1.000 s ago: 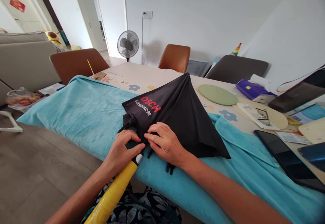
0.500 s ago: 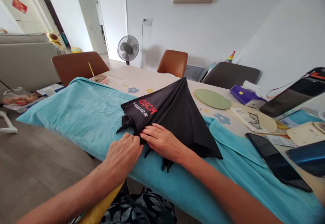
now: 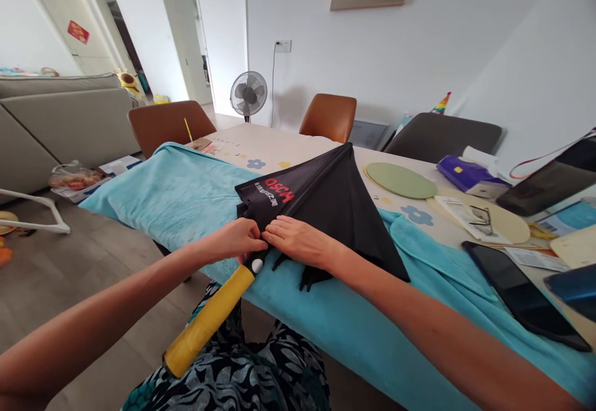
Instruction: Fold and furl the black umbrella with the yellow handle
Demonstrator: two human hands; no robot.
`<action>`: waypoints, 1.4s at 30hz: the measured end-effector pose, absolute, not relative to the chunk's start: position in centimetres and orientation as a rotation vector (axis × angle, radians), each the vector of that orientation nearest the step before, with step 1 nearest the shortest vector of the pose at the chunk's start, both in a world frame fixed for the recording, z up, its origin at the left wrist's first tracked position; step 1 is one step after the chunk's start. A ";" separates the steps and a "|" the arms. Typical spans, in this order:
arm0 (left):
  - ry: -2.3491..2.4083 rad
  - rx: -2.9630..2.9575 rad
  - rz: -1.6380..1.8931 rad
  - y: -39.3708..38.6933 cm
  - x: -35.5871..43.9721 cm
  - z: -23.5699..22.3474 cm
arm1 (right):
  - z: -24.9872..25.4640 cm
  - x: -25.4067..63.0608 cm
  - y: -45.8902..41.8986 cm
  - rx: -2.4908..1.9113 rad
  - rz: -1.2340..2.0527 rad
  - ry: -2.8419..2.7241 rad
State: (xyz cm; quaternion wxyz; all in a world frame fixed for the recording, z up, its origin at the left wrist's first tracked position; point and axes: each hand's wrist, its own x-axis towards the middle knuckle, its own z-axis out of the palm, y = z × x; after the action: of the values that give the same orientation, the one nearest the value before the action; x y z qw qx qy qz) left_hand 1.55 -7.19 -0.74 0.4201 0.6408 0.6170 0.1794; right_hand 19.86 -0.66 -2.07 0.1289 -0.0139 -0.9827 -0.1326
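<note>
A black umbrella (image 3: pixel 330 206) with red and white lettering lies folded flat on a turquoise towel (image 3: pixel 186 194) that covers the near side of the table. Its yellow handle (image 3: pixel 209 321) sticks out over the table edge toward my lap. My left hand (image 3: pixel 235 238) is closed, pinching the black fabric at the canopy's near edge just above the handle. My right hand (image 3: pixel 298 241) lies on the fabric right beside it, fingers together and pressing down, fingertips touching the left hand.
Right of the umbrella lie a green round mat (image 3: pixel 400 180), glasses on paper (image 3: pixel 479 217), a purple tissue pack (image 3: pixel 468 174) and dark tablets (image 3: pixel 516 293). Brown chairs (image 3: pixel 328 116) stand behind the table, a fan (image 3: pixel 248 93) by the wall, a grey sofa (image 3: pixel 56 119) at left.
My left hand has shifted from covering the handle's top to pinching the fabric edge, so the yellow handle shows again. The view has swung slightly left. The right hand has stayed on the fabric.
</note>
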 end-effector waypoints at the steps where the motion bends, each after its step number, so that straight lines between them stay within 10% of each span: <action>1: 1.515 1.609 0.436 -7.2 1.6 -0.5 | -1.9 19.9 -0.6 -0.022 -0.399 -2.842; 23: 0.843 0.741 0.625 -6.8 3.3 -2.2 | 2.7 22.6 -4.3 -0.684 0.165 -2.507; 42: 0.504 0.287 0.877 -8.0 5.4 -3.6 | 5.3 24.4 -5.3 -0.907 -0.092 -2.120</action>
State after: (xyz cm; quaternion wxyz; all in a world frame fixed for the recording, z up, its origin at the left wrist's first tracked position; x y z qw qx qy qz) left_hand 5.44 -8.01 -3.61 0.8651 0.1368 0.2405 0.4184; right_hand 24.40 -5.32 5.30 0.4050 -0.3595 -0.8399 -0.0364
